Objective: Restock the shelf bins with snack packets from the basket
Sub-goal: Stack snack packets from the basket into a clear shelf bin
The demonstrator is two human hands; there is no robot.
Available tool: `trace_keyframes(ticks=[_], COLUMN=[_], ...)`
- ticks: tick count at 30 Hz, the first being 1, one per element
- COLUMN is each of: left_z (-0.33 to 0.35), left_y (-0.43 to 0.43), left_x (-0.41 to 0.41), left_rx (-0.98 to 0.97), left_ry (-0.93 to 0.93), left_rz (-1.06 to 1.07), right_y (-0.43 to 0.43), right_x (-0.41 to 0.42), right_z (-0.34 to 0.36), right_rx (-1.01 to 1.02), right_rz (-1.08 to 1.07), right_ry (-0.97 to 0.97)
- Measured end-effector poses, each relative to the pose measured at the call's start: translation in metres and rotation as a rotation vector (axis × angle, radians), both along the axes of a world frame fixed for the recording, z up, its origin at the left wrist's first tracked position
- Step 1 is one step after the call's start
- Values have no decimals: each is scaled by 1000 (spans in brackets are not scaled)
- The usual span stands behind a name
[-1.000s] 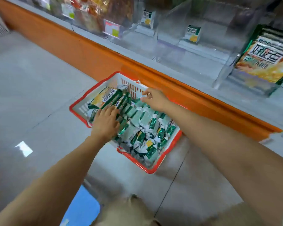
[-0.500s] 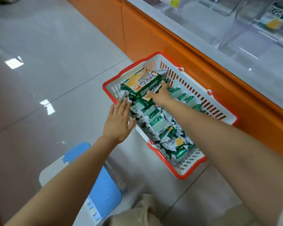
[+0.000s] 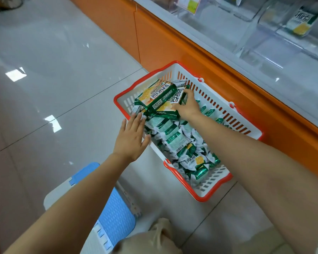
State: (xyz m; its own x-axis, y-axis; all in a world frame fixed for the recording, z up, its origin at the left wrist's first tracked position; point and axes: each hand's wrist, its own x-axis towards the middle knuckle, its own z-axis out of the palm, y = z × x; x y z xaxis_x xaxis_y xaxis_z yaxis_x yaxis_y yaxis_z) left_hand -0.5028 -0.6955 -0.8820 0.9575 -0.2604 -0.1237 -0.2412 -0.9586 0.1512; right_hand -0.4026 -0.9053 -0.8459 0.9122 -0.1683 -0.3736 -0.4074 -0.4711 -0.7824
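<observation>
Head view: a white basket [image 3: 217,186] with a red rim stands on the tiled floor [image 3: 62,70], close beside the orange shelf base [image 3: 173,43]. Small snack packets [image 3: 174,142] fill most of the basket. Several large packets [image 3: 154,99], green and yellow, lie stacked at its far end. The right hand [image 3: 188,107] reaches into that far end, fingers curled over the edge of the large packets, gripping them. The left hand [image 3: 131,138] lies over the basket's left rim with fingers straight and spread, holding nothing; its fingertips touch the nearest packets. Clear shelf bins [image 3: 275,44] sit above the orange base. A blue-and-white stool [image 3: 116,219] stands near the person.
</observation>
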Motion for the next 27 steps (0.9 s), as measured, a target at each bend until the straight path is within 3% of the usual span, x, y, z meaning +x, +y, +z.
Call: trace_keyframes(ticks=[8,16,21,27], left_z=[28,107,160,214], left_y=[-21,-116,-187,-262], left_x=[5,35,45,45], left_rx=[42,-511,-862,-978], left_ry=[62,-29,-42,-209], left_rz=[47,23,33,-216], right_y=[-56,-130,-177,-249], right_x=[-29,-63,-94,-127], right_z=[29,106,181,265], right_rx=[-34,-11,-113,-269], right_rz=[101,215,187,120], right_ry=[-142,-336,-511,-611])
